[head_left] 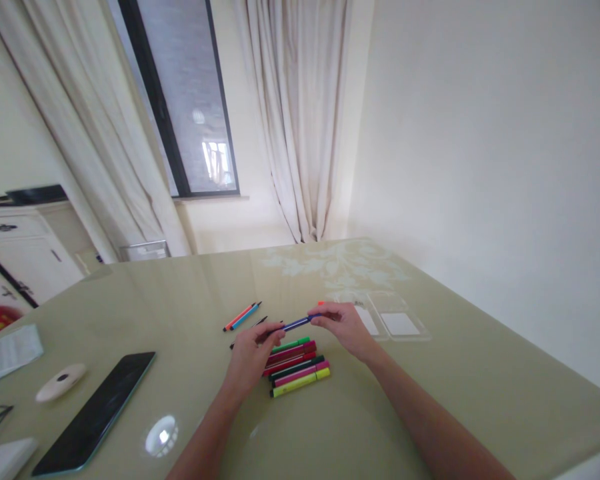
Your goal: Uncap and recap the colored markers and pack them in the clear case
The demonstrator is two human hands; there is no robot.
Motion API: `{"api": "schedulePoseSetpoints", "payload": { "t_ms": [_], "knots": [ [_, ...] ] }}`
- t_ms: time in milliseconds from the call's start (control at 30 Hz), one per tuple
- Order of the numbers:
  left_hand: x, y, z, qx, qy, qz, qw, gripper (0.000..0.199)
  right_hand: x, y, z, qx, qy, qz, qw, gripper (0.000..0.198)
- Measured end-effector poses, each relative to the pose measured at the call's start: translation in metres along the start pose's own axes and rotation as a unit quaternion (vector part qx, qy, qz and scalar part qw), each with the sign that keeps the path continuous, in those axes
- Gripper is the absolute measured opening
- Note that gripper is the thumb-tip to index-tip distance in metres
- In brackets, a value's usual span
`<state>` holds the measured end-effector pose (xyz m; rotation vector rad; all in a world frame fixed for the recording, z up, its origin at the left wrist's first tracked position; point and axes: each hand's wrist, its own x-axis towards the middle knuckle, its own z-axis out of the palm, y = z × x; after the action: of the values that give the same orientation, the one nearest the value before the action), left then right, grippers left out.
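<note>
A smartphone point(95, 413) lies left of the marker row point(298, 367) on the table point(480, 373). By the row's far side, the left hand point(250, 350) pinches one end of a dark-blue felt-tip pen point(297, 323), fingertips nearly together; the right hand point(343, 327) pinches the other likewise. A loose pinch could drop it, scattering the row. The pen looks slim, straight, pale-striped.
</note>
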<state>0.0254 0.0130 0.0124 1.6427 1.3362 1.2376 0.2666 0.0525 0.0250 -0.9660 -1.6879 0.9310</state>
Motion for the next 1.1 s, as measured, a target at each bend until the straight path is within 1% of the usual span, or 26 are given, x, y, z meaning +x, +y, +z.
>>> {"api": "schedulePoseSetpoints", "payload": {
  "t_ms": [100, 400, 533, 633, 700, 800, 867, 933, 1000, 1033, 1100],
  "knots": [
    [-0.001, 0.000, 0.000, -0.001, -0.004, -0.013, 1.000, 0.033, 0.000, -0.001, 0.000, -0.006, -0.002, 0.002, 1.000, 0.020],
    [-0.003, 0.002, -0.001, 0.016, -0.013, -0.008, 1.000, 0.033, -0.002, -0.006, 0.001, -0.028, -0.018, 0.001, 0.999, 0.019],
    [-0.004, 0.006, 0.001, 0.052, -0.013, 0.013, 0.998, 0.031, -0.002, -0.010, 0.001, -0.053, -0.031, -0.007, 0.998, 0.018],
    [-0.003, 0.009, 0.002, 0.090, -0.033, 0.046, 0.994, 0.028, -0.001, -0.011, -0.001, -0.065, -0.042, -0.008, 0.997, 0.022],
    [-0.002, 0.007, 0.000, 0.118, -0.035, 0.061, 0.990, 0.028, 0.002, -0.008, -0.007, -0.062, -0.007, -0.010, 0.998, 0.028],
    [0.000, -0.001, -0.007, 0.169, -0.014, 0.069, 0.983, 0.028, 0.008, 0.003, -0.026, -0.060, 0.110, -0.008, 0.992, 0.036],
    [0.002, -0.007, -0.010, 0.195, -0.008, 0.071, 0.978, 0.026, 0.012, 0.014, -0.041, -0.097, 0.170, 0.006, 0.981, 0.036],
    [0.003, -0.010, -0.011, 0.204, -0.012, 0.075, 0.976, 0.025, 0.013, 0.021, -0.051, -0.153, 0.191, 0.033, 0.969, 0.035],
    [0.003, -0.011, -0.010, 0.197, -0.020, 0.076, 0.977, 0.025, 0.012, 0.023, -0.052, -0.179, 0.174, 0.049, 0.967, 0.035],
    [0.003, -0.010, -0.009, 0.190, -0.022, 0.075, 0.979, 0.025, 0.011, 0.021, -0.049, -0.176, 0.153, 0.050, 0.971, 0.035],
    [0.003, -0.007, -0.008, 0.172, -0.022, 0.071, 0.982, 0.027, 0.008, 0.013, -0.037, -0.150, 0.091, 0.039, 0.984, 0.034]
  ]
}}
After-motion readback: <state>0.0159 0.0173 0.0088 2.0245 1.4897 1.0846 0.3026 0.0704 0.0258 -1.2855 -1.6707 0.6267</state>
